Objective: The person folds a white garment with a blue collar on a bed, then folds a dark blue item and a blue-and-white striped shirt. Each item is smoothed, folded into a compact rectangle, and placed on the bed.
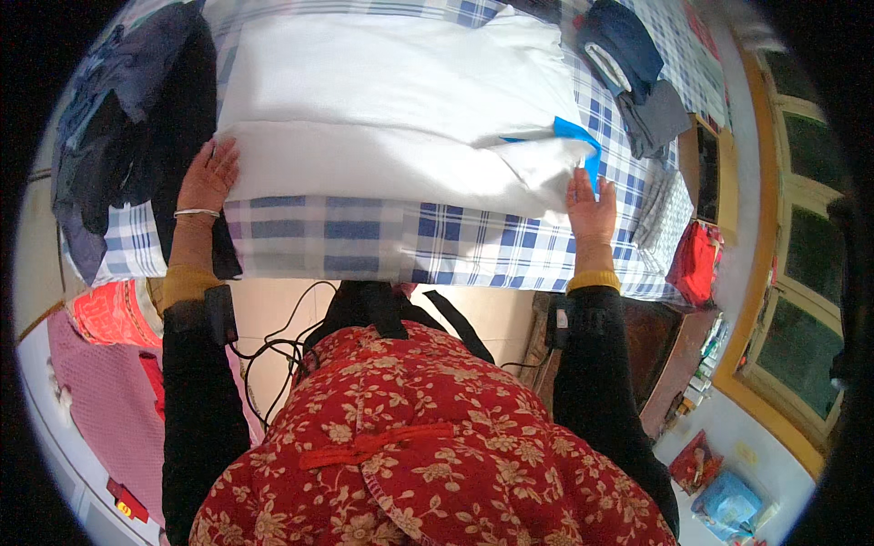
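Observation:
A white garment with a blue collar-like part [403, 75] lies spread over a blue-and-white checked bedcover, its near part folded over in a long flap. At the flap's left end is my left hand [210, 174], palm partly up, fingers extended against the fabric's edge, a light bangle at the wrist. My right hand [591, 208] is at the flap's right end, fingers apart, fingertips by the blue part [577, 130]; whether they touch it I cannot tell. Neither hand is closed on the cloth.
Dark clothes [147, 102] are heaped at the left. Folded dark garments [621, 51], a grey folded cloth [652, 116] and a checked cloth [662, 218] lie at the right, near a red bag [696, 263]. Black cables [287, 341] hang below the bed edge.

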### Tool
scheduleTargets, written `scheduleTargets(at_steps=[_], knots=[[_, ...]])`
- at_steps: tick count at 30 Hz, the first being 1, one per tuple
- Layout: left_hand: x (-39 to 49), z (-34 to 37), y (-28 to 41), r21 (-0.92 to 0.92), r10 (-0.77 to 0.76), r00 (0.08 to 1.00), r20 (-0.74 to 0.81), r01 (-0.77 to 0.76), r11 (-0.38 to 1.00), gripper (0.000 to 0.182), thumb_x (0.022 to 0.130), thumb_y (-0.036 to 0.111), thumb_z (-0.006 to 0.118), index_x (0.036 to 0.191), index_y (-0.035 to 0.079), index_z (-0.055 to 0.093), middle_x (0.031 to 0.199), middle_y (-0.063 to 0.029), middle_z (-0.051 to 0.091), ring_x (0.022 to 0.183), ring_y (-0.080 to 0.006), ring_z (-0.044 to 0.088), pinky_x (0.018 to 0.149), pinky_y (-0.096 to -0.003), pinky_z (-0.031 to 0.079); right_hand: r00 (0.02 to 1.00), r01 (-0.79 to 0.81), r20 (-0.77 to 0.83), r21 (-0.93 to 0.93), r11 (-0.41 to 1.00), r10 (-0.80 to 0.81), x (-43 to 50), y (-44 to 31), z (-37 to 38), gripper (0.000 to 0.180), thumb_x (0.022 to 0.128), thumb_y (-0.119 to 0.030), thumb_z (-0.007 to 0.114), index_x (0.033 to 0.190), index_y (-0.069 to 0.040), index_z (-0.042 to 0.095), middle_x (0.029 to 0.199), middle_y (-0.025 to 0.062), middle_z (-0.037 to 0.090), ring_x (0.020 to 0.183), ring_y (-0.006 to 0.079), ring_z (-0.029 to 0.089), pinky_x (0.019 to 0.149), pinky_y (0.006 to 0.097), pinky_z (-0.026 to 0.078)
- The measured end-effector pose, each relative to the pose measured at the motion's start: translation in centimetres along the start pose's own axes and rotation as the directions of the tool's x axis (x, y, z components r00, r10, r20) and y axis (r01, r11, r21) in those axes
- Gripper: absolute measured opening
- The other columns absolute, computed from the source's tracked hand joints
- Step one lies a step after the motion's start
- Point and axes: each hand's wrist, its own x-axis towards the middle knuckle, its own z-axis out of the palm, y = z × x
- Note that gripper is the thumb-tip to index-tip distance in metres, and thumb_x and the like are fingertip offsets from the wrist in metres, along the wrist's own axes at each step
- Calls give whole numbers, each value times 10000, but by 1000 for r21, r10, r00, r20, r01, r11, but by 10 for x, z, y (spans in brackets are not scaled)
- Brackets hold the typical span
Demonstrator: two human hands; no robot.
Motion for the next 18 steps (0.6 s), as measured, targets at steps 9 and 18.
scheduleTargets(at_steps=[9, 18], knots=[[-3, 21, -1, 986, 517, 853, 76, 11, -164, 580, 792, 190, 756, 1308, 84, 511, 954, -90, 657, 785, -200, 640, 706, -304, 528, 955, 44, -186, -677, 735, -229, -23, 42, -39, 312, 956, -148, 558, 1232, -4, 543, 1078, 111, 640, 927, 192, 647, 808, 313, 530], [-32, 128, -54, 840, 323, 775, 543, -500, -213, 640, 709, 45, 763, 1292, 70, 499, 1141, -113, 536, 809, -200, 531, 697, -309, 500, 858, 110, -176, -854, 508, -483, -23, 54, -76, 334, 842, -18, 665, 1161, 8, 573, 1053, 109, 589, 851, 185, 620, 665, 289, 538]])
